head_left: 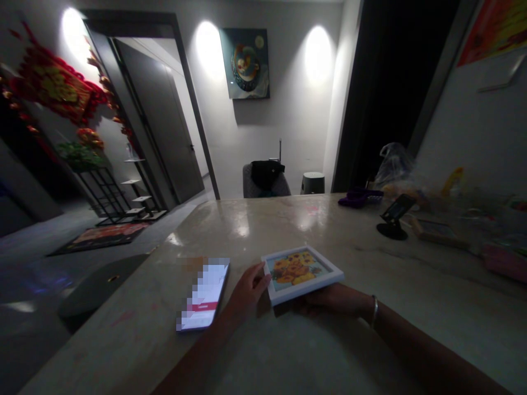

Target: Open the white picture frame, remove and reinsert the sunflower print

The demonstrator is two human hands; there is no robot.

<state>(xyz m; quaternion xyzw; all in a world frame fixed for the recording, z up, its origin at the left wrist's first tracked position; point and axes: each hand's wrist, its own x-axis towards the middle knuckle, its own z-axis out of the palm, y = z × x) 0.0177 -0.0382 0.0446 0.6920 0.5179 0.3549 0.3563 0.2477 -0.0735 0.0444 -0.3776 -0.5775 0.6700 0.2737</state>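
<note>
A white picture frame (269, 296) with a sunflower picture (297, 269) inside is held a little above the table, picture side up. My left hand (250, 285) grips its left edge, thumb on the front and fingers along the side. From below, my right hand (335, 300) supports the frame near its right front corner; most of those fingers are hidden under it. A bracelet (374, 311) circles my right wrist. Left of my left hand, a phone (209, 291) lies on the table with its screen lit and partly pixelated.
The pale stone table (263, 225) stretches away from me. To the right are a black phone stand (393, 219), a wooden frame (438, 231), a purple item (359, 198) and a plastic bag (395, 164). A chair (267, 180) and stools (313, 182) stand around it.
</note>
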